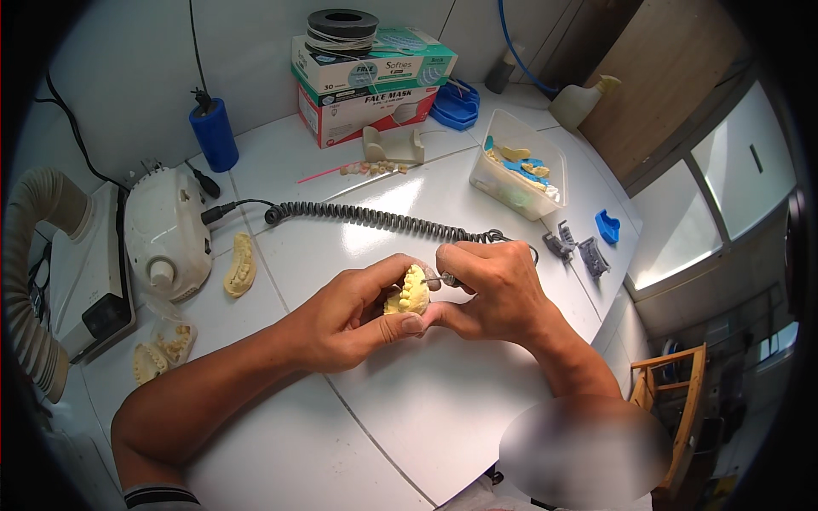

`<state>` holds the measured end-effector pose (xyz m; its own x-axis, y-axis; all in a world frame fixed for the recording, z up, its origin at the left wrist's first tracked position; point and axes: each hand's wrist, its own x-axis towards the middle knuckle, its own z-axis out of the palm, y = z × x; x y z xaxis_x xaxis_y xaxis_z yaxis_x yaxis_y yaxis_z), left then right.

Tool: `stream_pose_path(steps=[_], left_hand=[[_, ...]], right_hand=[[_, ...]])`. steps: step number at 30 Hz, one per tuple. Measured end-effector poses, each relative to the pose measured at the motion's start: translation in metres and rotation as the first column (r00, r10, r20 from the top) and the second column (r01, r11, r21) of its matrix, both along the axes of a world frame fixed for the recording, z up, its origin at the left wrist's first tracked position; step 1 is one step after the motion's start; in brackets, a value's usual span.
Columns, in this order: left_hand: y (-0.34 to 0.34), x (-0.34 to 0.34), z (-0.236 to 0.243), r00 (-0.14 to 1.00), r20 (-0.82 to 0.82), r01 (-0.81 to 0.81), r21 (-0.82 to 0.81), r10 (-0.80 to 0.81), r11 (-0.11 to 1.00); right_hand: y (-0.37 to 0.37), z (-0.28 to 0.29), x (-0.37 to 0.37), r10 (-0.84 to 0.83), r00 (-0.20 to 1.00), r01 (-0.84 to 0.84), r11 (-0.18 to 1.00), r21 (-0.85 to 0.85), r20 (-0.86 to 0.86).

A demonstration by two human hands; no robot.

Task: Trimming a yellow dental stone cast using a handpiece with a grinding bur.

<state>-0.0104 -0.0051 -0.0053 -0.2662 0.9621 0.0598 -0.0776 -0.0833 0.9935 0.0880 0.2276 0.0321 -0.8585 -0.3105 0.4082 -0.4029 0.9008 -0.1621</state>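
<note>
A pale yellow dental cast (pixel 412 291) sits upright between my hands in the middle of the head view. My left hand (pixel 362 311) grips it, thumb across its lower part and fingers behind it. My right hand (pixel 492 289) is closed round a metal handpiece (pixel 452 280), whose thin bit points left at the cast's teeth and appears to touch them. My right thumb is near the cast's base. A coiled black cord (pixel 375 219) runs behind my hands to a white control unit (pixel 170 230).
A second cast (pixel 240 264), small bag of pieces (pixel 175 336) and extraction hose (pixel 47 187) are left. Behind are mask boxes (pixel 366 115), a blue cylinder (pixel 214 136) and blue trays (pixel 453 106). A plastic container (pixel 503 189) and grey printed parts (pixel 593 255) are right, near the table edge.
</note>
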Motion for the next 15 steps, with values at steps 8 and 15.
stream_pose_path(steps=[8, 15], left_hand=[[-0.0003, 0.0000, 0.0014, 1.000, 0.006, 0.009, -0.001, -0.009, 1.000], [-0.0004, 0.0005, 0.0015, 1.000, -0.008, 0.002, 0.011, -0.002, 1.000]], right_hand=[[0.0006, 0.0007, -0.0004, 0.002, 1.000, -0.002, 1.000, 0.003, 0.016], [0.0015, -0.0003, -0.0029, 0.008, 1.000, -0.008, 1.000, -0.012, 0.012]])
